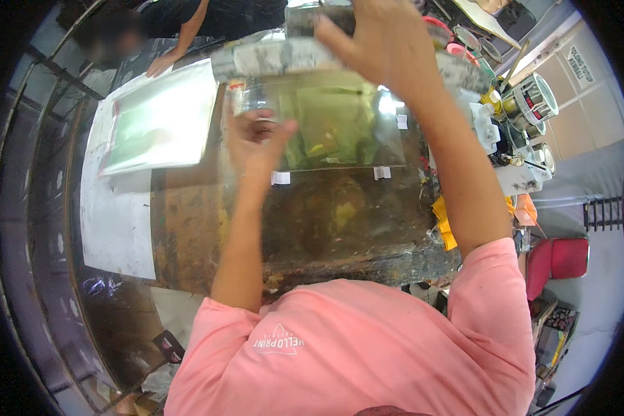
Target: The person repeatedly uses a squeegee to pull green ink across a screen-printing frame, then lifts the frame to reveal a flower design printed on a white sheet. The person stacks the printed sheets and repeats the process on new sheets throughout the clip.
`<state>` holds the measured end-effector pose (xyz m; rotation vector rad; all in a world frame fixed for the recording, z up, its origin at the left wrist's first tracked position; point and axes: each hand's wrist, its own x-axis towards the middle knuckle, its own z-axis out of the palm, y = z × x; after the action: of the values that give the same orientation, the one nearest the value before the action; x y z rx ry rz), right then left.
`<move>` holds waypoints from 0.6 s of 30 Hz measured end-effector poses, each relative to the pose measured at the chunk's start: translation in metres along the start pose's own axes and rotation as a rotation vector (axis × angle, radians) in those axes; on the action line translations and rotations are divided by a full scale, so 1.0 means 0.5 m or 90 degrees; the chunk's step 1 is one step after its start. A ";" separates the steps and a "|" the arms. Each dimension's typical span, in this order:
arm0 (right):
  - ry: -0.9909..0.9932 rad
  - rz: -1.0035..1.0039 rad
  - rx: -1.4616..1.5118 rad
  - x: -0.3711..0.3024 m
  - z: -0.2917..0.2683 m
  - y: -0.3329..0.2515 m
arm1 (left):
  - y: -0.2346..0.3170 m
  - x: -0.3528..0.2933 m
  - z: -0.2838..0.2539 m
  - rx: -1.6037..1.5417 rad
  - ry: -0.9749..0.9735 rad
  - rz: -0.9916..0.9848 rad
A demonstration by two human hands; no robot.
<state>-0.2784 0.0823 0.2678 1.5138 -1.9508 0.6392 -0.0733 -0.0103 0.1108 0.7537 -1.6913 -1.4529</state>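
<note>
A clear, yellowish-green glossy sheet [343, 125] lies on the worn dark tabletop [340, 215] in front of me. Small white tabs [280, 178] sit along its near and right edges. At the sheet's left edge is my left hand [256, 142], slightly blurred, its thumb and fingers apart with nothing plainly held. My right hand [388, 52] is raised over the far right side, thumb stretched out; its fingertips are cut off by the top of the picture. Behind the sheet runs a long grey-white stained bar or frame [277, 57], partly covered by my right hand.
On the left, a stack of shiny clear sheets [163, 118] rests on white paper [118, 229]. A co-worker's hand [165, 62] leans at the far left. Cans [534, 97], white bottles [484, 128] and a yellow cloth [444, 222] crowd the right side, near a red chair [568, 258].
</note>
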 end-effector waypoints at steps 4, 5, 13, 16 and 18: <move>-0.085 -0.015 -0.013 -0.150 0.027 -0.043 | 0.059 -0.009 -0.103 -0.142 -0.111 -0.034; -0.129 -0.019 0.033 -0.184 0.028 -0.043 | 0.046 -0.026 -0.099 -0.009 -0.093 -0.089; -0.441 0.079 0.204 -0.382 0.099 -0.058 | -0.160 -0.129 -0.093 0.616 -0.059 0.082; -0.401 0.062 0.132 -0.425 0.125 -0.075 | -0.186 -0.133 -0.097 0.623 -0.055 0.095; -0.361 0.035 0.144 -0.427 0.152 -0.061 | -0.188 -0.132 -0.099 0.604 -0.059 0.094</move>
<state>-0.2211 0.1709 0.0652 1.9459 -2.4050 0.5007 -0.0005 0.0015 0.0095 1.0093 -2.4552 -0.5219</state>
